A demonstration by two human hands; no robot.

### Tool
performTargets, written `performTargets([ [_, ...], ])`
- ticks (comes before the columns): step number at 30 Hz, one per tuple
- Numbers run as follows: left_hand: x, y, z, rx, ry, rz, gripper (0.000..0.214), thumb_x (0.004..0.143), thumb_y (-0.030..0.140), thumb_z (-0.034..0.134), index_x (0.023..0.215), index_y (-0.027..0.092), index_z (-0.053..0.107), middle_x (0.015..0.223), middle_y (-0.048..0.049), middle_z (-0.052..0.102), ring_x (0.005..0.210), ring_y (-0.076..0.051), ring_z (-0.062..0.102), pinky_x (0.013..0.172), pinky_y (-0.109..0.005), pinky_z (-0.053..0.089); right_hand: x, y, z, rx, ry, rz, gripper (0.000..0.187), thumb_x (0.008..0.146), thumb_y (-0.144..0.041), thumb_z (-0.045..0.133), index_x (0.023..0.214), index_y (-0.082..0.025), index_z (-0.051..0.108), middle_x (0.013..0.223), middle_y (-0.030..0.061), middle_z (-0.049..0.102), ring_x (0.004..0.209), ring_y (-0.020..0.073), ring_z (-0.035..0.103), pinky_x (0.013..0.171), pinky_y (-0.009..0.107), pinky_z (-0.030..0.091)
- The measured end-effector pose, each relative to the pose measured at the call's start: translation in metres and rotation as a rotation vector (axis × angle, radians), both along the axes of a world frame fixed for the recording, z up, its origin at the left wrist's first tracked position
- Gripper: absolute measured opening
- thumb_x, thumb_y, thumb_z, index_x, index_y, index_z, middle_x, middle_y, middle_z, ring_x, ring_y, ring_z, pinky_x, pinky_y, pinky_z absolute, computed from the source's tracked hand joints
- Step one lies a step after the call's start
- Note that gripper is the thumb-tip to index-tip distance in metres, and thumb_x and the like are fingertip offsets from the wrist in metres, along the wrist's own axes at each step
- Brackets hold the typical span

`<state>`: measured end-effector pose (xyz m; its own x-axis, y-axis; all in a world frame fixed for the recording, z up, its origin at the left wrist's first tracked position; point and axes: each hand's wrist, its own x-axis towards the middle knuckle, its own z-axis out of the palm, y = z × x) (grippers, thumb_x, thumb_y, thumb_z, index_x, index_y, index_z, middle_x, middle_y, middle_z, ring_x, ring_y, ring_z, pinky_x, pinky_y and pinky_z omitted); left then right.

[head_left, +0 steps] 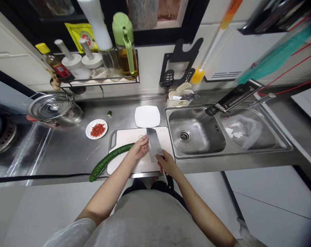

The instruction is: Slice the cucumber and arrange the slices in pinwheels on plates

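Observation:
A long green cucumber (107, 160) lies slantwise across the left end of a white cutting board (124, 136), its tail hanging past the counter's front edge. My left hand (138, 149) is curled over the cucumber's right end, pinning it to the board. My right hand (165, 163) grips the handle of a steel cleaver (153, 144), whose blade stands just right of my left fingers. A thin cucumber slice (140, 137) lies on the board beyond the blade.
An empty white square plate (147, 116) sits behind the board. A small dish of red bits (96, 129) and a cut cucumber end (109, 113) lie to the left, near a lidded steel pot (55, 109). A double sink (196, 132) with faucet (235, 96) lies right.

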<state>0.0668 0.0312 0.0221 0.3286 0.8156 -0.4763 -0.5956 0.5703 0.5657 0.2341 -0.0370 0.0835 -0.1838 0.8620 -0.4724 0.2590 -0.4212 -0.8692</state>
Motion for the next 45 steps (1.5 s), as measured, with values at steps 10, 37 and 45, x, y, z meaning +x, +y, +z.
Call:
performTargets([
  [10,0.015,0.001,0.008,-0.05,-0.061,-0.043,0.047,0.075,0.018,0.072,0.119,0.023,0.059,0.087,-0.0001,0.07,0.072,-0.01,0.065,0.069,-0.021,0.051,0.016,0.002,-0.001,-0.05,0.07,-0.028,0.018,0.08,-0.039,0.044,0.084,-0.022,0.042,0.046,-0.0133,0.04,0.031,0.0072,0.04,0.034,0.019,0.034],
  [37,0.01,0.042,-0.017,0.634,1.546,-0.315,0.046,0.077,0.006,0.051,0.119,0.023,0.058,0.094,-0.0031,0.066,0.083,-0.017,0.059,0.078,-0.029,0.044,0.049,0.007,-0.035,0.026,-0.132,-0.143,0.015,0.08,-0.038,0.043,0.077,-0.024,0.038,0.048,-0.0121,0.04,0.031,0.0091,0.043,0.031,0.02,0.033],
  [45,0.01,0.038,-0.017,0.677,1.749,-0.372,0.016,0.085,0.022,0.054,0.086,0.023,0.069,0.093,-0.0073,0.063,0.096,-0.025,0.052,0.082,-0.037,0.041,0.054,0.008,-0.044,0.043,-0.181,-0.093,0.014,0.082,-0.037,0.042,0.077,-0.024,0.038,0.047,-0.0109,0.04,0.033,0.0098,0.043,0.036,0.021,0.033],
])
